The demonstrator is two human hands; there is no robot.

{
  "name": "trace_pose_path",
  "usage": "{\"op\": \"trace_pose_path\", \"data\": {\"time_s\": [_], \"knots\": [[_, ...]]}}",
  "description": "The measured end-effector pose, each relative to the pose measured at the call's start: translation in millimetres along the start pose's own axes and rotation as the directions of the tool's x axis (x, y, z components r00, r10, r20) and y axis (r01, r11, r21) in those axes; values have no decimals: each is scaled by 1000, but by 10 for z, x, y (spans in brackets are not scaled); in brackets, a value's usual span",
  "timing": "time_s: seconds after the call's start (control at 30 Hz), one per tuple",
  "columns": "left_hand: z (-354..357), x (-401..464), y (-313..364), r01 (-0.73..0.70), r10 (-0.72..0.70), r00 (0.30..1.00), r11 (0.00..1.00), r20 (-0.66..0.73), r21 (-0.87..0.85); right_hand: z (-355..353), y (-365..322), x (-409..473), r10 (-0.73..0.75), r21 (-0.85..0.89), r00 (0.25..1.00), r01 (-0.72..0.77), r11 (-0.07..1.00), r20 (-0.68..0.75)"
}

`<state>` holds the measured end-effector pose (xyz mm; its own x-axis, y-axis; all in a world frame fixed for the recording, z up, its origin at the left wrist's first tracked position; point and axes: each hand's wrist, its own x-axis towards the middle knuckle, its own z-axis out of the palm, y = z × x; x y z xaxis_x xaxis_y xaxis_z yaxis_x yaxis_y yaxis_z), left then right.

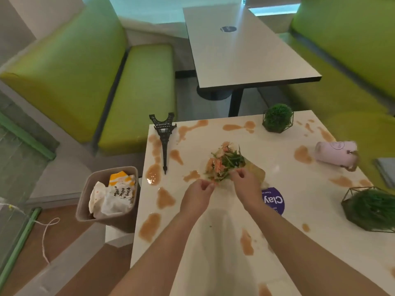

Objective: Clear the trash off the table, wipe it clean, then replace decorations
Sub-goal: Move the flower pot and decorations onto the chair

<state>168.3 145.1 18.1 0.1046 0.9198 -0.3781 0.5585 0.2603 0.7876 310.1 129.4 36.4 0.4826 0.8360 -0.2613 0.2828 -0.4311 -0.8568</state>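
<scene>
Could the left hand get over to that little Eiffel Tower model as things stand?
Probably yes. The Eiffel Tower model lies on the table's left side with nothing between it and the left hand, though that hand is now pinching the food scraps.

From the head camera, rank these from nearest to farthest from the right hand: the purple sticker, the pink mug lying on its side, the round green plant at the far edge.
Measured from the right hand:
1. Purple sticker, on the table just to its right, nearer the person.
2. Pink mug, tipped over, farther right.
3. Round green plant, at the table's far edge.
</scene>
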Motion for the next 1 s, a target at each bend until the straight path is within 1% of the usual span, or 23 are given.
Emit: {"op": "trace_pose_path", "data": {"time_s": [0.13,0.27,0.3,0.37,0.47,0.57,0.67,0.77,0.83,0.9,1.0], "knots": [[478,86,270,41,-43,997,999,65,27,-445,197,288,-31,-70,997,27,997,-67],[838,218,416,108,-102,987,993,123,-42,-674,467,625,-70,-190,996,57,980,-60],[907,250,436,152,-140,982,984,130,-89,-695,528,698,-72,-230,997,63,971,-33],[1049,315,507,250,-225,964,946,141,-205,-743,626,842,-55,-288,997,71,955,63],[1209,415,586,332,-306,943,881,130,-337,-763,739,993,-26,-319,972,102,942,233],[1282,504,617,365,-347,929,806,128,-465,-755,806,1069,-21,-268,947,111,957,319],[1329,538,694,366,-345,927,741,148,-563,-796,851,1104,-54,-247,937,146,958,344],[1372,571,738,382,-360,918,692,166,-612,-855,878,1110,-69,-214,931,154,965,359],[1402,598,763,380,-363,918,681,163,-626,-901,889,1118,-66,-176,925,141,974,374],[1435,629,786,362,-366,921,672,135,-647,-942,902,1128,-61,-87,919,102,991,389],[1469,681,793,299,-355,934,718,39,-629,-982,918,1115,-60,14,918,59,998,392]]}}
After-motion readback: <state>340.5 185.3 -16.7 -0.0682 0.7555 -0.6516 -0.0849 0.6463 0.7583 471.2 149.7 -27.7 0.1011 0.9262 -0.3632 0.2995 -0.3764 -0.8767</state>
